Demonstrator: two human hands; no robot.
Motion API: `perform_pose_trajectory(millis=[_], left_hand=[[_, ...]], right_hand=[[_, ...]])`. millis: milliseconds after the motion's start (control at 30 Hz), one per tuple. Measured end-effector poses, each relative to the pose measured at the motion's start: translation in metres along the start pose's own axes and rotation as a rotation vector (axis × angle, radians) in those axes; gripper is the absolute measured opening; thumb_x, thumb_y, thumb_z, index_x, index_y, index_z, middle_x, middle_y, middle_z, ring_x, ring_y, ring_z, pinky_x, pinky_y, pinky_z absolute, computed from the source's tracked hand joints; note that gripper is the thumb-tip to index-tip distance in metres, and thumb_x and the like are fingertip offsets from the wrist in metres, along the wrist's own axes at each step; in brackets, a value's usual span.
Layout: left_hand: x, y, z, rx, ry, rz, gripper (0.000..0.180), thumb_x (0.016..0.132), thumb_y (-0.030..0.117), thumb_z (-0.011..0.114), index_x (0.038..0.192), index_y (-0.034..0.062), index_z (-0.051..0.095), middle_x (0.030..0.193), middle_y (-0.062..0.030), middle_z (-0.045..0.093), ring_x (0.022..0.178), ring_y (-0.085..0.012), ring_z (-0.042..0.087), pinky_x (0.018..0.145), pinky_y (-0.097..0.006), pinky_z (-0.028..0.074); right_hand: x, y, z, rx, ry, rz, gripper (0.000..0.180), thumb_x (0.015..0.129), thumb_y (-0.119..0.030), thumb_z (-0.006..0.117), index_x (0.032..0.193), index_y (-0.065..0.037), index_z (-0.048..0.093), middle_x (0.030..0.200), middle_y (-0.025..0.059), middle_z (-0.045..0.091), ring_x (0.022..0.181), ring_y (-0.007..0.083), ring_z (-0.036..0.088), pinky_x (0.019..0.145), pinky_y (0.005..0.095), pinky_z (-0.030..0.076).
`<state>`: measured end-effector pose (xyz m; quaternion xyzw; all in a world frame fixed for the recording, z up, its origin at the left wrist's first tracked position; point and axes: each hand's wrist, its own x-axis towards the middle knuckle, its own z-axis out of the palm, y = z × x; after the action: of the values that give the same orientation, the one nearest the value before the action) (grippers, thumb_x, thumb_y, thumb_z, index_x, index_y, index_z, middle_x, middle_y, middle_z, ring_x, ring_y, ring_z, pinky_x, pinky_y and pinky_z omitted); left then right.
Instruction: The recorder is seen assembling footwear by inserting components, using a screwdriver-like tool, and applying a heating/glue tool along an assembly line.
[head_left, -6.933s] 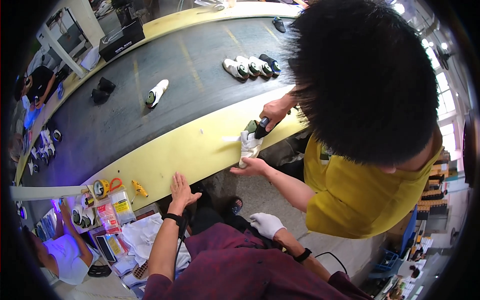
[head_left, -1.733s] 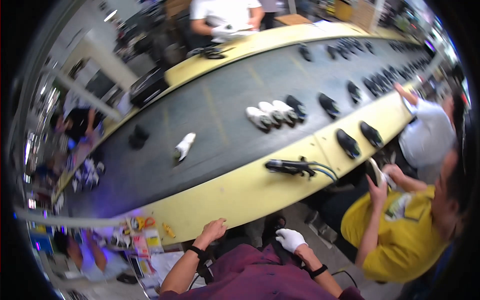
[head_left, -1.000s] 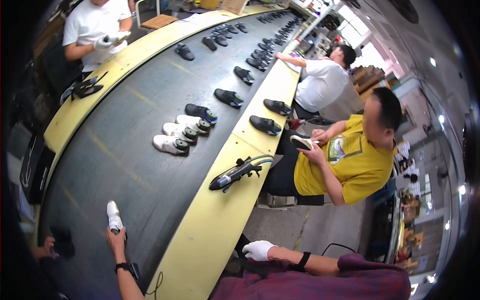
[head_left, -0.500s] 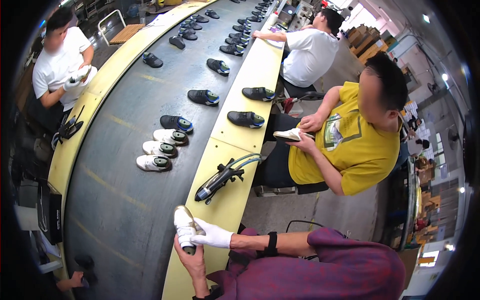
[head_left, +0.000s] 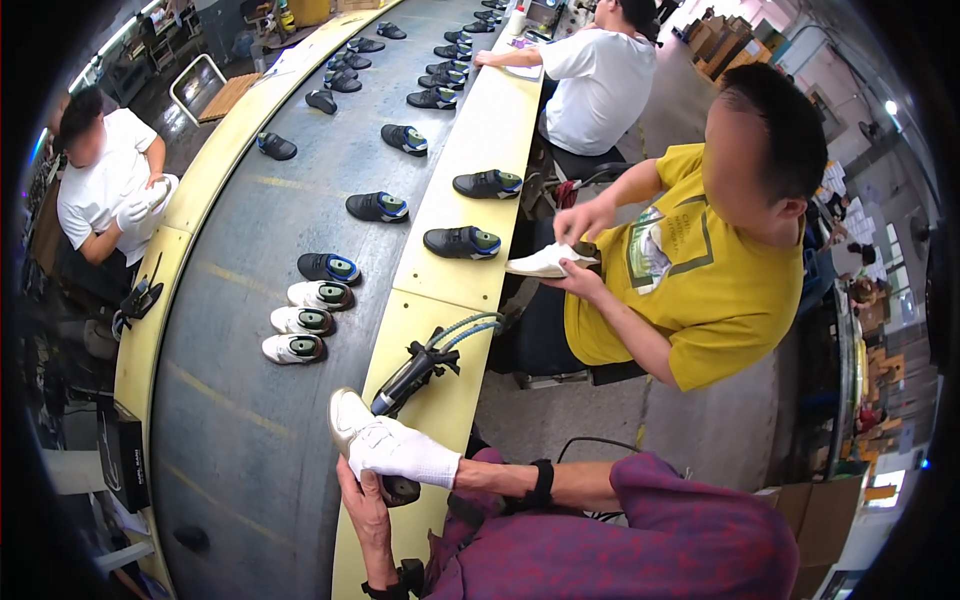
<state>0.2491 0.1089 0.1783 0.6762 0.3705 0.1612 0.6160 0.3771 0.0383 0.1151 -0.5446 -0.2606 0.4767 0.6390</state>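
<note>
I hold a white sneaker (head_left: 347, 418) over the yellow near edge (head_left: 440, 290) of the conveyor. My right hand (head_left: 400, 455), in a white glove with a black wristband, is clamped over the sneaker's upper. From below, my bare left hand (head_left: 365, 510) cups the shoe around its dark sole. A black hand tool (head_left: 412, 372) with a coiled hose lies on the yellow edge just beyond the shoe's toe.
The grey belt (head_left: 230, 400) carries three white sneakers (head_left: 300, 322) and several dark ones further along. A seated person in a yellow shirt (head_left: 700, 270) holds a white shoe (head_left: 545, 262). Other workers in white shirts sit beyond (head_left: 600, 75) and across the belt (head_left: 110, 190).
My left hand reached a white sneaker on the belt and brought it to the near yellow edge. My gloved right hand closed over it. The view swung right along the line.
</note>
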Motion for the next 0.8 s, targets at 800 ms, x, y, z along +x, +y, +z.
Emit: perform_pose_trajectory(millis=[800], left_hand=[[-0.017, -0.014, 0.008, -0.863, -0.121, -0.28, 0.042, 0.103, 0.018, 0.06, 0.137, -0.0056, 0.055, 0.126, -0.0107, 0.068, 0.114, -0.0223, 0.068, 0.104, -0.037, 0.052]], right_hand=[[-0.078, -0.085, -0.118, -0.264, 0.285, 0.12, 0.044, 0.102, -0.015, 0.065, 0.142, 0.002, 0.057, 0.118, 0.0128, 0.074, 0.104, 0.0164, 0.072, 0.086, 0.0304, 0.059]])
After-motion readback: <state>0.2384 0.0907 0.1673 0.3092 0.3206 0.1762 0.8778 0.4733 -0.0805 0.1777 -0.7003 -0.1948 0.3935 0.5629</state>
